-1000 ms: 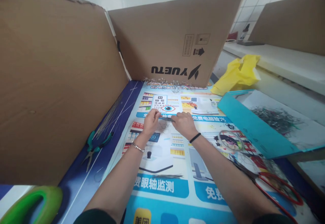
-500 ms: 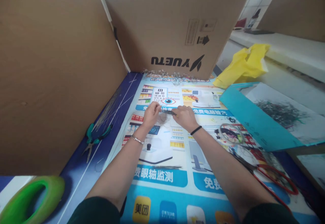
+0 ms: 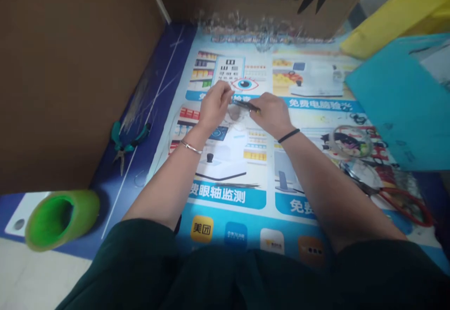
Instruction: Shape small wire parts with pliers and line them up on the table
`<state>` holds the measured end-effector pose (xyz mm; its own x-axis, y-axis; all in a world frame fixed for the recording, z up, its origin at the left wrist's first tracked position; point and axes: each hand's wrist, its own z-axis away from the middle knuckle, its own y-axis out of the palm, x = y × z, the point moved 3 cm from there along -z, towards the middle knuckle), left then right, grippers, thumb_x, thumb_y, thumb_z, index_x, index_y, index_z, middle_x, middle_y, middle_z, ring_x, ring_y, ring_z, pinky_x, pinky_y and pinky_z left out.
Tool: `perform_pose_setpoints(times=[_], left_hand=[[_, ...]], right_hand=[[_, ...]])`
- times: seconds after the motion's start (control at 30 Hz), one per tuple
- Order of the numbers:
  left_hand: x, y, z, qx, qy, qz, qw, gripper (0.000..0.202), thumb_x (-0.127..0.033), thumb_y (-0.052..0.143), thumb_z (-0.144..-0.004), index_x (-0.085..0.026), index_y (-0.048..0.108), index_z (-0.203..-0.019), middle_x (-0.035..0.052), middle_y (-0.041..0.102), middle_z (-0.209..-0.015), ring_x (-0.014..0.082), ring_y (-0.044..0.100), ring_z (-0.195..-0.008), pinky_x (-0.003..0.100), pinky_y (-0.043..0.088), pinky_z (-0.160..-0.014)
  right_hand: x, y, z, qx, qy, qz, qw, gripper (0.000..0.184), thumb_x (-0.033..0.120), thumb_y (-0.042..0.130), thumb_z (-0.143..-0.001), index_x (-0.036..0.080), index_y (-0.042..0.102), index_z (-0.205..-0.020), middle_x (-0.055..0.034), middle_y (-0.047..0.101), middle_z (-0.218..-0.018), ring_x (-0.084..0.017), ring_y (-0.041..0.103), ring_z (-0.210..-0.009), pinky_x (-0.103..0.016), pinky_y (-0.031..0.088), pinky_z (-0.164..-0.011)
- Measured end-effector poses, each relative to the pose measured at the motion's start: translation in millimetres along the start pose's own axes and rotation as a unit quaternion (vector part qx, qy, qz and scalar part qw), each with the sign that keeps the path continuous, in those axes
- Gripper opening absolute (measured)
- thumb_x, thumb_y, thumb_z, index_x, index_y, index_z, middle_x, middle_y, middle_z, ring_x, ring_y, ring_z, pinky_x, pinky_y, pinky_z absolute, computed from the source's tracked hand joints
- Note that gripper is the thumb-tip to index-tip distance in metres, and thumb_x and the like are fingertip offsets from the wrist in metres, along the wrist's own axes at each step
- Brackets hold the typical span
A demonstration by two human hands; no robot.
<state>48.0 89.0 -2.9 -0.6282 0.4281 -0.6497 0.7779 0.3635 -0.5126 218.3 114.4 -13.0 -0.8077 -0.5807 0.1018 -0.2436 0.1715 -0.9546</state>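
My right hand (image 3: 270, 112) is closed around small dark pliers (image 3: 249, 106), whose jaws point left. At the tip of those jaws, my left hand (image 3: 215, 106) pinches thin wire (image 3: 235, 115). Faint loops of it show just below the fingers, and its exact ends are too fine to make out. Both hands are close together over the printed poster sheet (image 3: 225, 160), near its eye picture.
At left lie teal-handled pliers (image 3: 123, 146), a bundle of fine wires (image 3: 137, 104) and green tape (image 3: 63, 218). Red-handled scissors (image 3: 404, 202) and a wire coil (image 3: 351, 141) are at right, below a blue folder (image 3: 401, 108). A cardboard box (image 3: 281, 5) stands behind.
The view has tilted downward, so the box wall and table items appear higher. Both hands keep their hold, with the pliers still between them.
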Motion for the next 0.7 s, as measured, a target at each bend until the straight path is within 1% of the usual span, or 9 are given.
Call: perform_pose_setpoints(times=[0.07,0.13,0.17,0.27,0.33,0.4,0.53,0.6,0.7], left_hand=[[1,0.8,-1,0.003,0.003,-0.004,1.0,0.013,-0.029,0.042,-0.09,-0.021,0.047,-0.081,-0.0022,0.05,-0.072,0.0098,0.057,-0.075,0.027,0.045,-0.073],[2,1.1,-2,0.004,0.017,-0.005,1.0,0.014,-0.03,0.041,-0.09,-0.022,0.044,-0.079,-0.0022,0.049,-0.073,0.0096,0.056,-0.07,0.027,0.046,-0.072],[2,1.2,-2,0.005,0.028,-0.002,1.0,0.014,-0.03,0.04,-0.091,-0.023,0.043,-0.079,-0.0018,0.049,-0.074,0.0102,0.056,-0.07,0.029,0.047,-0.072],[3,1.6,-4,0.01,0.041,-0.001,0.999,0.014,-0.031,0.04,-0.09,-0.025,0.043,-0.078,-0.0018,0.05,-0.075,0.0117,0.058,-0.071,0.029,0.048,-0.071],[3,1.5,-5,0.012,0.047,-0.005,0.999,0.017,-0.032,0.037,-0.091,-0.022,0.042,-0.079,-0.0024,0.048,-0.076,0.0091,0.059,-0.073,0.027,0.045,-0.074],[1,1.3,-5,0.017,0.05,-0.01,0.999,0.02,-0.034,0.035,-0.091,-0.02,0.043,-0.081,-0.0024,0.046,-0.077,0.0081,0.058,-0.075,0.027,0.044,-0.076],[-4,0.0,-3,0.025,0.044,-0.034,0.998,0.025,-0.038,0.035,-0.092,-0.019,0.046,-0.083,-0.0016,0.047,-0.075,0.0108,0.059,-0.078,0.028,0.044,-0.076],[-7,-1.4,-3,0.02,0.05,-0.048,0.997,0.024,-0.038,0.036,-0.092,-0.019,0.048,-0.083,-0.0004,0.049,-0.075,0.0118,0.057,-0.078,0.028,0.044,-0.076],[-11,-3.0,-4,0.011,0.072,-0.063,0.995,0.022,-0.036,0.038,-0.092,-0.021,0.049,-0.08,0.0016,0.052,-0.073,0.014,0.053,-0.078,0.03,0.043,-0.074]], right_hand=[[-1,2,1,0.001,0.0,-0.005,1.0,0.032,0.031,0.042,-0.084,0.015,0.063,-0.103,-0.0064,0.057,-0.089,-0.018,0.049,-0.086,-0.032,0.036,-0.074],[-2,2,2,-0.002,0.008,-0.004,1.0,0.034,0.031,0.042,-0.084,0.012,0.062,-0.104,-0.008,0.056,-0.091,-0.019,0.048,-0.091,-0.034,0.035,-0.077],[-2,3,2,0.007,0.002,-0.006,1.0,0.036,0.032,0.041,-0.085,0.01,0.061,-0.104,-0.0093,0.056,-0.093,-0.02,0.048,-0.093,-0.034,0.034,-0.078],[-4,4,3,0.022,-0.002,-0.011,1.0,0.037,0.033,0.033,-0.089,0.011,0.062,-0.098,-0.0099,0.056,-0.094,-0.021,0.046,-0.096,-0.035,0.034,-0.077],[-4,3,3,0.028,-0.006,-0.018,0.999,0.036,0.032,0.032,-0.09,0.012,0.061,-0.096,-0.0089,0.056,-0.094,-0.021,0.046,-0.094,-0.035,0.034,-0.076],[-3,1,3,0.038,-0.005,-0.026,0.999,0.034,0.031,0.033,-0.09,0.011,0.06,-0.095,-0.0092,0.055,-0.093,-0.02,0.046,-0.093,-0.035,0.034,-0.076],[0,-3,3,0.051,0.009,-0.028,0.998,0.033,0.029,0.036,-0.089,0.007,0.06,-0.095,-0.01,0.054,-0.091,-0.018,0.045,-0.09,-0.034,0.033,-0.075],[0,-3,3,0.045,0.011,-0.022,0.999,0.032,0.028,0.037,-0.088,0.008,0.061,-0.097,-0.0094,0.055,-0.09,-0.018,0.046,-0.089,-0.034,0.033,-0.076],[-4,-4,2,0.018,0.003,-0.011,1.0,0.03,0.029,0.042,-0.084,0.015,0.063,-0.101,-0.0074,0.057,-0.088,-0.019,0.047,-0.086,-0.033,0.035,-0.073]])
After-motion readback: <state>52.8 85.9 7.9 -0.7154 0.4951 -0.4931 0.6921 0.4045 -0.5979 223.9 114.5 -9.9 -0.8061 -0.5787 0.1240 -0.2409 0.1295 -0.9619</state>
